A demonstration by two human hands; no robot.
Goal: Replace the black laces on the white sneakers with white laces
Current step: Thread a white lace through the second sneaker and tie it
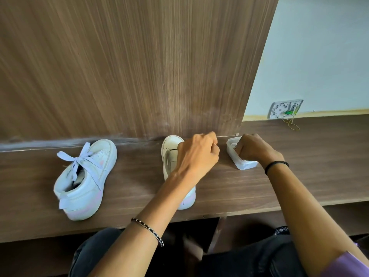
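Two white sneakers stand on the wooden desk [135, 176]. The left sneaker [87, 182] carries white laces tied in a bow. The right sneaker [171, 148] shows bare eyelets with no lace that I can see; my left forearm crosses over its heel. My left hand [196, 156] hovers above this shoe with fingers curled and thumb against the forefinger, and nothing shows between them. My right hand [253, 148] curls its fingers into a small white lace packet [244, 165] lying just right of the shoe. No black lace is in view.
A tall wooden panel [139, 66] rises right behind the shoes. At the back right an open white wall box [285, 108] sits on the wall, with a thin yellow wire [293, 125] trailing onto the desk. The desk's front edge runs above my lap.
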